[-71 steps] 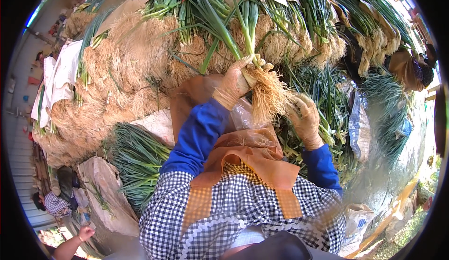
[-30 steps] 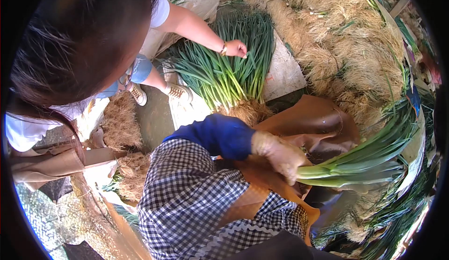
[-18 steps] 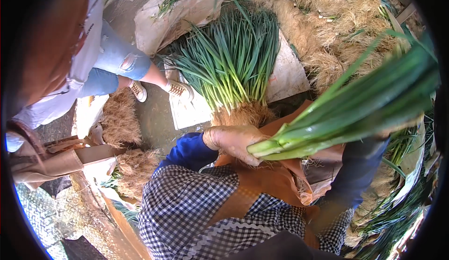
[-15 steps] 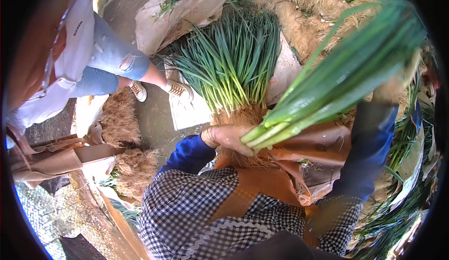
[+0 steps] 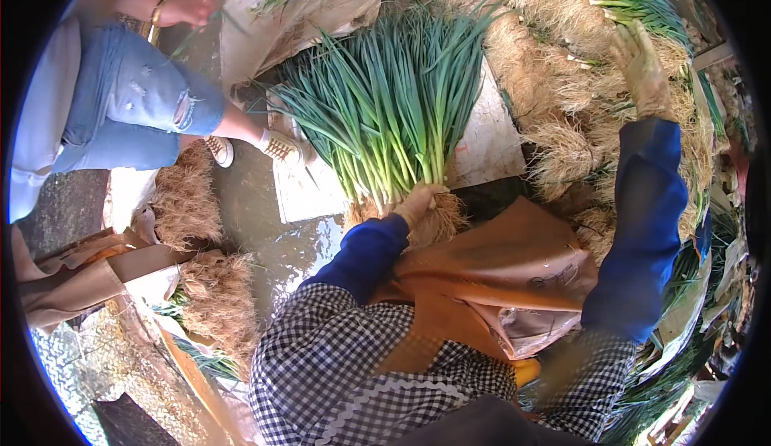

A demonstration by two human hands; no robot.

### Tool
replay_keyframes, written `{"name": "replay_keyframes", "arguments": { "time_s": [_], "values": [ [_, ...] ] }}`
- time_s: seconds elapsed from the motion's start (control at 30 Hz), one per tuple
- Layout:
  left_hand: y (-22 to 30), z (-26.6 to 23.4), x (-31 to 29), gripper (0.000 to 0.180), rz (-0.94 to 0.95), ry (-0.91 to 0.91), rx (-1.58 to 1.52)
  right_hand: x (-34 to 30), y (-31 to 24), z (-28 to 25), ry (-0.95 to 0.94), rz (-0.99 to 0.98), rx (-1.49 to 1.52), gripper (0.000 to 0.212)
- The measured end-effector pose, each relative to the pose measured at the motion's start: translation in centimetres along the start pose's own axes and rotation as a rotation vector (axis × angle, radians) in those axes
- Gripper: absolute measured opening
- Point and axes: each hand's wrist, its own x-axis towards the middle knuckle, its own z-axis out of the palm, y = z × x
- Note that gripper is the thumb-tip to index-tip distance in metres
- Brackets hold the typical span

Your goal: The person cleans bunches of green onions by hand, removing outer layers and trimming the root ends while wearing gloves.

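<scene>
A broad bundle of green onions (image 5: 385, 109) lies ahead of me, leaves pointing away and pale stems and fibrous roots toward me. My left hand (image 5: 420, 203) is closed around stem bases at the bundle's near right side, just above the roots. Its fingertips are partly hidden. My right hand (image 5: 642, 70) reaches far to the right with its fingers stretched out. It is over heaped onion bunches whose tan roots (image 5: 562, 85) face up, close to some green leaves (image 5: 642, 4). Nothing shows in its grasp.
A white sheet (image 5: 490, 137) lies under the bundle. At left stands another person in torn jeans (image 5: 152, 85), one hand (image 5: 185, 11) held out. More rooted bunches (image 5: 217, 301) lie at lower left. A brown apron (image 5: 498, 261) spreads over my lap.
The green onions held up in my left hand have come down onto the right side of the bundle. My right hand has moved away from their leaves to the heap at far right.
</scene>
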Motion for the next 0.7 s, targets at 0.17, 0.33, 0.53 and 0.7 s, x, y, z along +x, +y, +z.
{"name": "replay_keyframes", "arguments": {
  "time_s": [0.17,0.33,0.53,0.7],
  "values": [
    [-1.4,1.9,0.3,0.031,0.023,-0.014,-0.118,-2.6,1.8,-1.7,0.048,0.112,-0.178,0.059],
    [-0.7,2.8,0.3,0.043,0.079,0.033,0.055,-3.6,6.5,-1.7,-0.136,0.167,-0.159,0.062],
    [-5.9,-0.8,6.1,0.052,0.159,0.035,0.003,-10.5,9.9,10.2,-0.615,0.363,-0.607,0.080],
    [4.9,2.4,-4.3,0.046,0.215,0.249,0.388,-18.3,27.8,12.3,-0.574,0.569,-0.567,0.079]
  ]
}}
